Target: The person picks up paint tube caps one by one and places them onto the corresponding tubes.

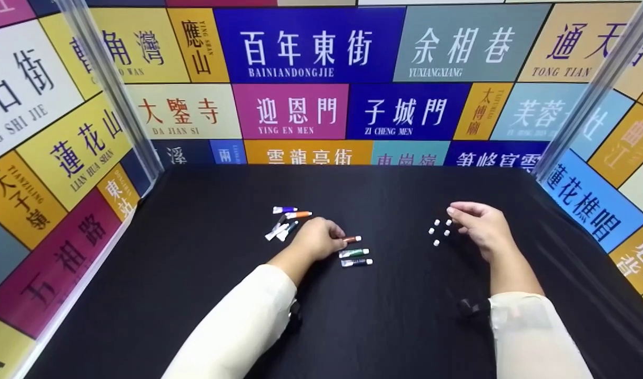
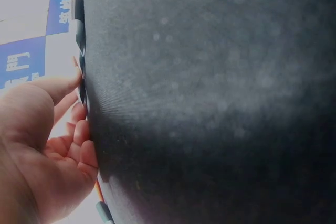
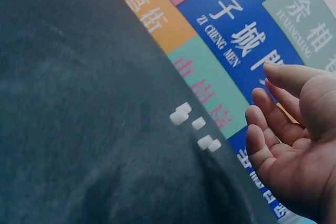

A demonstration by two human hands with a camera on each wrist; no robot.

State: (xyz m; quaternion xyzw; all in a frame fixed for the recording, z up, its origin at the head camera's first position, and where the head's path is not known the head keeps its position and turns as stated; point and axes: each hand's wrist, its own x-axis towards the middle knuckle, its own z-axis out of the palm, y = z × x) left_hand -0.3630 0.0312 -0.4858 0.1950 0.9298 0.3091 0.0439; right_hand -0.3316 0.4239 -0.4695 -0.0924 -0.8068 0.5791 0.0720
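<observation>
With thumb and fingertips my left hand (image 1: 319, 239) pinches the end of a small reddish-brown paint tube (image 1: 351, 239), which has a white cap and lies on the black cloth. Just below it lie a green paint tube (image 1: 354, 253) and a dark blue one (image 1: 357, 262), both capped and roughly parallel. My right hand (image 1: 482, 226) hovers beside several small white caps (image 3: 179, 117) scattered on the cloth. Its fingers are loosely bent, and the right wrist view shows nothing between them. In the left wrist view the tube is seen edge-on, partly hidden by the fingers.
Left of my left hand lies a loose group of paint tubes, among them a purple one (image 1: 284, 210) and an orange one (image 1: 299, 215). Black cloth (image 1: 395, 316) covers the table. Panels with printed signs (image 1: 311, 47) stand behind it and at both sides.
</observation>
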